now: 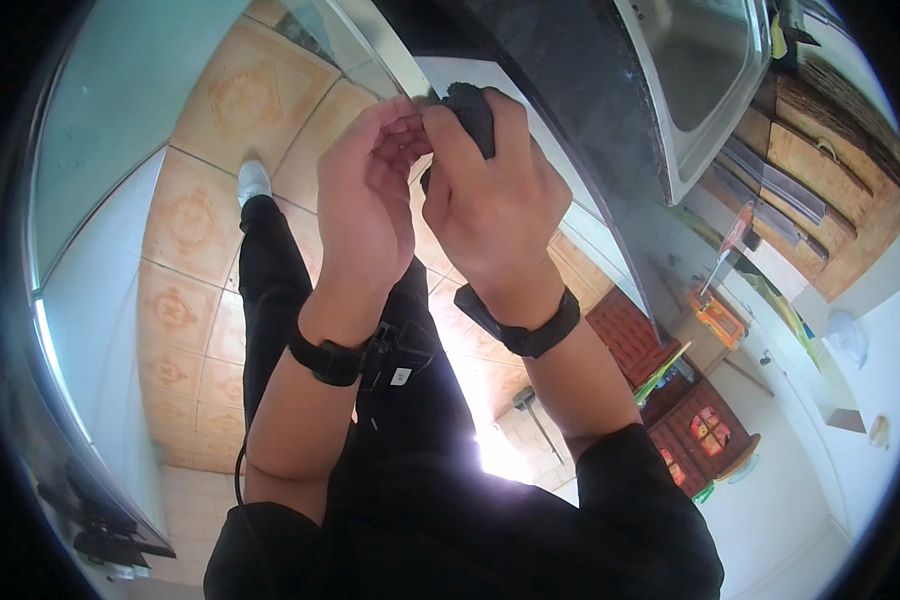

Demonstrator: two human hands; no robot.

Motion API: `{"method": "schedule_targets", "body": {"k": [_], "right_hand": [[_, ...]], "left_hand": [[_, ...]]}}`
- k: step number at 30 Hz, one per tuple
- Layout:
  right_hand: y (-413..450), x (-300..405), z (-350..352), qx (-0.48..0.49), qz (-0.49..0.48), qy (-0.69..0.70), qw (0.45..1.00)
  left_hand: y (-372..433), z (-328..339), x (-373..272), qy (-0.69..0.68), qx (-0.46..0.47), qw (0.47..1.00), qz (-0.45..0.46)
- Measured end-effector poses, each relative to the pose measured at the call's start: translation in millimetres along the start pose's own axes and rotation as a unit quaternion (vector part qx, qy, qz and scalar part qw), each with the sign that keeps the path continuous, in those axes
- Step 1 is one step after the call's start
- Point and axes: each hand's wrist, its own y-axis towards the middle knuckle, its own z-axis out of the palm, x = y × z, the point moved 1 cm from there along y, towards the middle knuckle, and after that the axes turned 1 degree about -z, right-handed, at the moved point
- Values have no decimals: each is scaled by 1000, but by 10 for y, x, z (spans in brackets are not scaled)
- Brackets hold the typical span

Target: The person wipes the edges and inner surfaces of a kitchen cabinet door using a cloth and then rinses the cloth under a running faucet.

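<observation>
My right hand (495,187) grips a crumpled dark grey cloth (469,112), which bulges out between the fingers. It is at the end of a pale metal edge strip (390,52) on a panel that looks like an open cabinet door. My left hand (364,195) is just to the left, its fingers curled towards the same end of the strip. Its fingertips are partly hidden, so I cannot tell whether they hold the edge. Each wrist wears a black strap.
A dark countertop (570,90) with a steel sink (701,67) runs along the right. Beyond it are wooden cutting boards (817,172), several knives (780,187) and an orange box (720,319). A pale green panel (120,112) stands at left above the tiled floor (187,217).
</observation>
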Motion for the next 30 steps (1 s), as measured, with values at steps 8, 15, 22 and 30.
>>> {"method": "schedule_targets", "body": {"k": [8, 15, 22, 30], "right_hand": [[-7, -47, -65, 19, -14, 4, 1000], [-10, -15, -111, 38, 48, 5, 998], [-179, -111, -205, 3, 56, 32, 998], [-87, 15, -113, 43, -5, -35, 998]], "left_hand": [[4, 26, 15, 11, 16, 1000, 20], [24, 15, 38, 11, 52, 998, 30], [-20, -52, 40, 7, 10, 1000, 27], [-8, -12, 13, 12, 16, 1000, 1]]}}
